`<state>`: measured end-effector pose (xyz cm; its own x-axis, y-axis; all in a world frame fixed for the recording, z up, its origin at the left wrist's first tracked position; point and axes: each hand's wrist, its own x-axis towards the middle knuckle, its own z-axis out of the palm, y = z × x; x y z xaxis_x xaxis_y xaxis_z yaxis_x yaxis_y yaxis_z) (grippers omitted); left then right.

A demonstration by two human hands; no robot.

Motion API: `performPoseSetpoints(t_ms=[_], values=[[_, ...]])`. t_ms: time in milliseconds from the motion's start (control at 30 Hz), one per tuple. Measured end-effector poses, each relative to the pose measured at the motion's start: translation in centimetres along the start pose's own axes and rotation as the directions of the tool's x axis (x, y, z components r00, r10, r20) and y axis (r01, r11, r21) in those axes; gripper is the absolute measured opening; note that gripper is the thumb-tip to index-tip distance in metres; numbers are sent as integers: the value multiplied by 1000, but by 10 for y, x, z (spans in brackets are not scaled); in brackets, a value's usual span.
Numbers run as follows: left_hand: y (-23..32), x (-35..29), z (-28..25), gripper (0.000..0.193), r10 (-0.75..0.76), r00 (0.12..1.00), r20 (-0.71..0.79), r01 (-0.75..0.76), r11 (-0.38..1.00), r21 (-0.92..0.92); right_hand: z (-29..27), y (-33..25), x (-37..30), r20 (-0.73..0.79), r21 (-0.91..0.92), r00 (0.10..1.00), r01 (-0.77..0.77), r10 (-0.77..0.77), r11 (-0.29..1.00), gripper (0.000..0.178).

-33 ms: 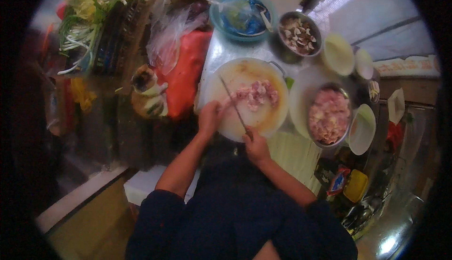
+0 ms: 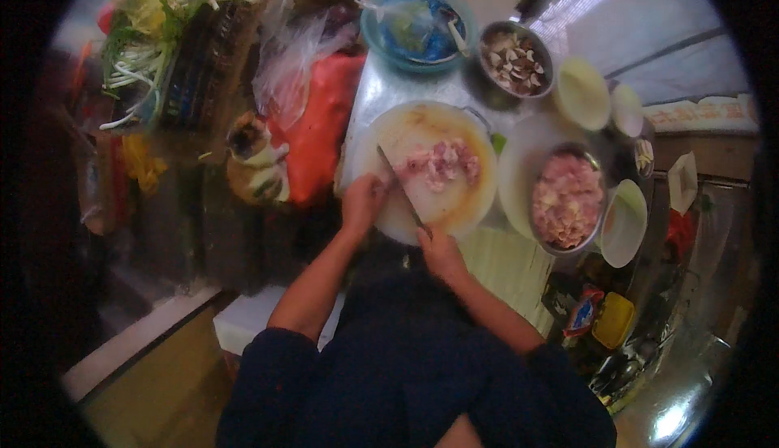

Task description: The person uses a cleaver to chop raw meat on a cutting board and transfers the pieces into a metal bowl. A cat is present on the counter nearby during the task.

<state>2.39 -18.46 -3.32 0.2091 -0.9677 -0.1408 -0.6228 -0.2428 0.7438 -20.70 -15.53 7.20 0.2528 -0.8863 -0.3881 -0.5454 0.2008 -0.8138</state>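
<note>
A round white cutting board [image 2: 389,131] with brownish stains lies before me. My right hand [image 2: 442,255] is closed round the handle of a knife [image 2: 402,186], its blade slanting up and left over the board. Just left of the blade, my left hand [image 2: 363,202] is closed, its fingertips low against the board on what looks like a piece of raw meat, mostly hidden by the fingers. Cut chunks of raw meat [image 2: 445,164] are heaped right of the blade.
To the right is a metal bowl piled with raw meat [image 2: 568,200], beside a pale bowl [image 2: 623,222]. Farther back stand a bowl of cut mushrooms [image 2: 515,62] and a blue-green basin [image 2: 377,50]. A red bag [image 2: 320,140] and leafy greens [image 2: 146,46] lie to the left.
The knife blade has shifted slightly, its tip now a little nearer to me. Both hands have stayed almost in place.
</note>
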Motion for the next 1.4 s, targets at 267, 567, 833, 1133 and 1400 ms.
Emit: performPoseSetpoints(t_ms=[267,567,833,1133,1400], values=[[35,5,-14,23,-50,993,102,55,997,-47,-28,43,-26,-30,-20,942,-334,333,942,43],[52,72,-30,41,-2,980,199,23,994,-104,-66,35,-48,-55,-47,979,-200,198,979,40],[129,148,32,36,305,886,349,-342,939,47,-22,49,-7,148,-54,979,-134,140,990,45],[183,143,90,41,224,580,783,-753,516,409,-45,47,8,-56,-57,969,-245,242,968,41],[202,135,63,37,176,458,871,-497,863,86,-32,57,9,-14,-23,965,-263,263,964,50]])
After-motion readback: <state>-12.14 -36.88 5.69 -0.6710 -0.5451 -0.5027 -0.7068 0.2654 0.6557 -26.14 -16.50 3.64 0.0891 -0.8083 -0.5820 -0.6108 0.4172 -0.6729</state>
